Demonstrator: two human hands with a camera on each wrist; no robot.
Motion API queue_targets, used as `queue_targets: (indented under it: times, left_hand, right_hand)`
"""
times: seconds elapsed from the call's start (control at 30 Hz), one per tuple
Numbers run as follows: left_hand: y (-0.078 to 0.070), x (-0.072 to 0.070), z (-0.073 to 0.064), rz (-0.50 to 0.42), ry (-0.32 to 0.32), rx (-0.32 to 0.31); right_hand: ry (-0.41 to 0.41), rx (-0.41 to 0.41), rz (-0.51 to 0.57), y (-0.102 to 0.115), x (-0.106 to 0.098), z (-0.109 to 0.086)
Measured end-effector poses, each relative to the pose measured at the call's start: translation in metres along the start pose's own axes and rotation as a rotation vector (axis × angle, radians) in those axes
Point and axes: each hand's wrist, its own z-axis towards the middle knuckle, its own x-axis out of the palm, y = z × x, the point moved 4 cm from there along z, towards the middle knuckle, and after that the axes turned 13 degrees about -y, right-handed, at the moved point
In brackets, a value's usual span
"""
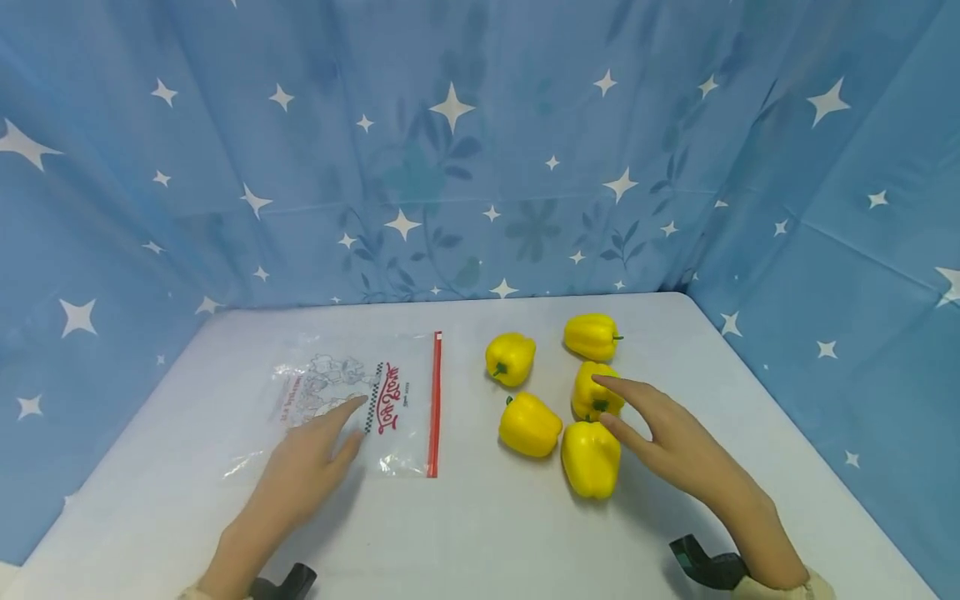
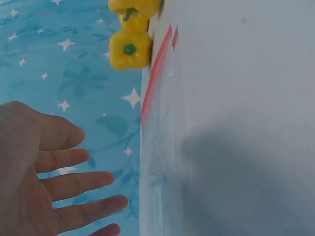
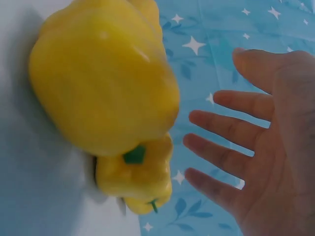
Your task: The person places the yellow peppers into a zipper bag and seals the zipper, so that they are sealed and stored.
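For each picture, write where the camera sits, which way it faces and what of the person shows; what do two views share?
Head: worn on the head, facing forward and down at the white table, red-edged clear plastic bag and five yellow bell peppers; left hand and right hand show.
Left wrist: worn there, facing across the bag towards peppers; only the left hand shows.
Right wrist: worn there, facing peppers up close; only the right hand shows.
Shared: both wrist views show peppers and blue star-printed cloth.

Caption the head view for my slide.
Left hand over a clear zip bag, right hand near five yellow peppers.
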Motion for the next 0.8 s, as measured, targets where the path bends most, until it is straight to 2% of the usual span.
queue_targets:
  times: [0.1,0.3,0.53,0.67,0.8]
  left_hand:
    - [-0.007,0.007,0.002,-0.030,0.016,0.006]
    - [-0.020,0.015,0.008,-0.050,0.011,0.060]
    - [-0.028,0.025,0.025,-0.041,-0.003,0.068]
    - [-0.031,0.033,0.031,-0.051,0.000,0.029]
    - [-0.034,0.043,0.034,-0.087,0.032,-0.034]
  right_hand:
    - [0.036,-0.027,0.030,0.003,0.007,0.009]
    - [0.123,-0.020,0.042,0.008,0.014,0.025]
    - [0.190,-0.015,0.069,0.018,0.018,0.042]
    - [0.222,-0.025,0.087,0.022,0.024,0.049]
    - [0.272,-0.048,0.103,0.027,0.033,0.056]
